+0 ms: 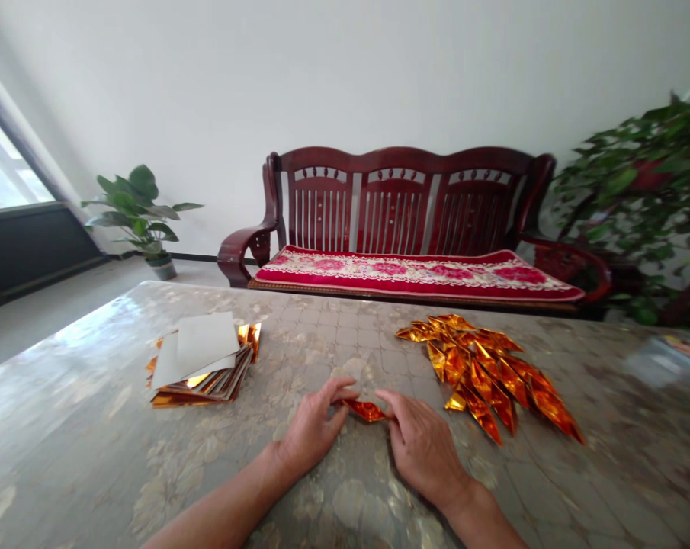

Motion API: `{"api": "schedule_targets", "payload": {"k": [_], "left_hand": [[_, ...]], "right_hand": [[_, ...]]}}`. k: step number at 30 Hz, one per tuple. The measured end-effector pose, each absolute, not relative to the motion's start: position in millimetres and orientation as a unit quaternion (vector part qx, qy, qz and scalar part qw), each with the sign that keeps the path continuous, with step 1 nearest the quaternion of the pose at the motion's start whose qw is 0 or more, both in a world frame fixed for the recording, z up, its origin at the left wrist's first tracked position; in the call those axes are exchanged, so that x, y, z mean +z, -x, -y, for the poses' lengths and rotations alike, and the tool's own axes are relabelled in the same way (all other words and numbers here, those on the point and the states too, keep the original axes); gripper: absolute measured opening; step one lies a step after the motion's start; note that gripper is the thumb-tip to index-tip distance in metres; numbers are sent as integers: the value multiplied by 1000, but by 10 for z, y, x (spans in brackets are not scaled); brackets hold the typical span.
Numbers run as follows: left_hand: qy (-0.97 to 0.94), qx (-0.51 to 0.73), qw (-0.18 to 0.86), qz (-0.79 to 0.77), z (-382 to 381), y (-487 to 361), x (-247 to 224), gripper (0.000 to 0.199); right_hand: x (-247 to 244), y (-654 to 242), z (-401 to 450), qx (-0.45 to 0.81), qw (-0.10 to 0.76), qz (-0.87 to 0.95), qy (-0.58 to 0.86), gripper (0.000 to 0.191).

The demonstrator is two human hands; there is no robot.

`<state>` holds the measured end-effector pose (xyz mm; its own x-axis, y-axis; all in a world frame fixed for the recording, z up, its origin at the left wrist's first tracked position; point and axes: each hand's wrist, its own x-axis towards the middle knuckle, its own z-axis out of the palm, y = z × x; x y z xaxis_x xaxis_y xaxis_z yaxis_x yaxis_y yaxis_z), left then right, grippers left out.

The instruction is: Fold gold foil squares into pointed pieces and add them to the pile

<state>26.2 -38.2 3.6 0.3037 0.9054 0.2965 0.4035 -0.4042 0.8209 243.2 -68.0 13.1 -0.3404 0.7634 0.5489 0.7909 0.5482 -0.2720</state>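
Note:
A small folded piece of shiny orange foil paper (367, 412) with pointed ends lies low over the table between my hands. My left hand (316, 423) pinches its left tip between thumb and fingers. At the right tip, my right hand (418, 438) grips it with thumb and fingertips. To the right is a heap of similar folded orange foil pieces (482, 370). On the left stands a stack of flat paper sheets (201, 351), pale on top, with gold and orange foil edges showing.
The table (299, 335) has a patterned, glossy cover. A clear plastic packet (665, 358) lies at its right side. Behind stands a dark red wooden bench (393, 206) with a floral cushion. Potted plants (139, 206) flank the bench.

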Motion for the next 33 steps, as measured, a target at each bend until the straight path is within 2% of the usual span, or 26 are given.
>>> {"api": "schedule_targets", "payload": {"k": [11,16,20,25,29,33], "left_hand": [[-727,396,376,-417,361,-230,4,37],[-708,406,393,-424,339,-243,-42,53],[-730,430,325,-419,345,-247,-42,60],[-755,441,266,-406,348,-259,-53,58],[-738,431,283,-435,331,-283,-55,54],[-725,401,354,-434,334,-308,2,51]], "right_hand": [[131,-2442,658,-50,355,803,476,32],[100,-2464,643,-87,344,800,485,33],[64,-2468,626,-113,339,796,488,36],[41,-2478,604,-117,333,794,495,38],[63,-2483,593,-121,328,791,502,37],[93,-2477,596,-120,328,793,499,37]]}}
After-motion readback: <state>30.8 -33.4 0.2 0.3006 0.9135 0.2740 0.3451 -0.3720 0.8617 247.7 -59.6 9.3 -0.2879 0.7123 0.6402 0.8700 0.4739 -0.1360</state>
